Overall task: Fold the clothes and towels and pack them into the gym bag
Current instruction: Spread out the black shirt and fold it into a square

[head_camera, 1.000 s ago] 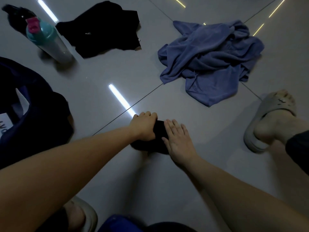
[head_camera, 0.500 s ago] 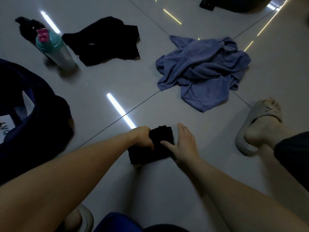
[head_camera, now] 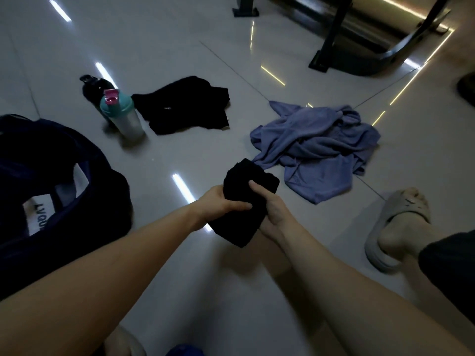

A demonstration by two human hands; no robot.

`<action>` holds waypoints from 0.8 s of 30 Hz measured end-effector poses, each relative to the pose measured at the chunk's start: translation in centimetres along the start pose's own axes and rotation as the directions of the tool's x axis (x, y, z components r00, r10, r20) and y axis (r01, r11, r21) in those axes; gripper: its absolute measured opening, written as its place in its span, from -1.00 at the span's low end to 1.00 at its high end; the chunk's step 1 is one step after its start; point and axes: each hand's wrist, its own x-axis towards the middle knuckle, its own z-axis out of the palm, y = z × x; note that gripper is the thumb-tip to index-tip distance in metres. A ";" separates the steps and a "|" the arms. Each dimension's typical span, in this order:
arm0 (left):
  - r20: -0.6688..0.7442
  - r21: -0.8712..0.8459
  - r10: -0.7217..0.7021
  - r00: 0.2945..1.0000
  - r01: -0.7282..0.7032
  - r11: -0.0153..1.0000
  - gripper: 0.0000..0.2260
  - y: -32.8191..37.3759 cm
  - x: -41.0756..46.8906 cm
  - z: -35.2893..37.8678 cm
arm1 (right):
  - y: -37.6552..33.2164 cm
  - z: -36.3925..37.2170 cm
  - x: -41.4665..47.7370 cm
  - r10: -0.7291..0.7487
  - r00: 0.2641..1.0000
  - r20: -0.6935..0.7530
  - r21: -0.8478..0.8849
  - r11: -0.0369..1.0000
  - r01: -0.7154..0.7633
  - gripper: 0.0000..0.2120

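- The folded black garment [head_camera: 244, 204] is gripped above the floor by left hand [head_camera: 218, 205] and right hand [head_camera: 270, 209], fingers curled round it.
- Soft, light cloth: best clamped across its folds, lest they spring open.

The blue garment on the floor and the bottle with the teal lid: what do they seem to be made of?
Blue garment: soft, matte fabric, maybe fleece or knit; it lies in limp, rounded folds.
Bottle: probably plastic; cloudy translucent body, smooth teal lid.
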 end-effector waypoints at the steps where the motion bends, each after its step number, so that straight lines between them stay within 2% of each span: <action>1: -0.030 0.022 0.009 1.000 -0.009 1.000 -0.75 0.1 -0.5 -0.2 | -0.5 0.6 0.3 -0.032 0.999 -0.007 -0.022 0.999 0.032 -0.55; 5: -0.188 0.136 0.064 0.980 -0.039 0.990 -0.72 0.1 -2.5 -0.4 | -2.0 3.3 0.4 -0.120 0.993 -0.009 -0.123 0.985 0.118 -0.61; 8: -0.172 -0.020 0.080 0.982 -0.085 0.996 -0.63 0.3 -4.8 -0.9 | -3.0 5.7 -0.4 -0.134 0.990 0.036 -0.168 0.976 0.138 -0.68; 11: -0.131 -0.222 0.042 0.991 -0.070 0.973 -0.63 0.9 -7.3 -2.8 | -4.0 8.8 -1.9 -0.153 0.984 0.089 -0.209 0.963 0.168 -0.70; 13: -0.145 -0.272 0.067 0.987 -0.105 0.957 -0.66 1.7 -8.8 -4.5 | -4.6 11.0 -2.9 -0.155 0.980 0.125 -0.236 0.955 0.181 -0.69; 16: -0.199 -0.231 0.138 0.970 -0.183 0.956 -0.68 2.7 -11.3 -7.4 | -5.1 14.6 -4.5 -0.157 0.968 0.196 -0.283 0.936 0.209 -0.66; 19: -0.250 -0.237 0.150 0.957 -0.211 0.948 -0.67 2.8 -13.8 -10.0 | -5.0 17.9 -5.5 -0.150 0.947 0.284 -0.345 0.906 0.247 -0.63; 24: -0.155 -0.187 0.097 0.983 -0.126 0.974 -0.66 3.0 -17.3 -14.0 | -4.5 21.5 -5.5 -0.066 0.908 0.413 -0.507 0.812 0.290 -0.62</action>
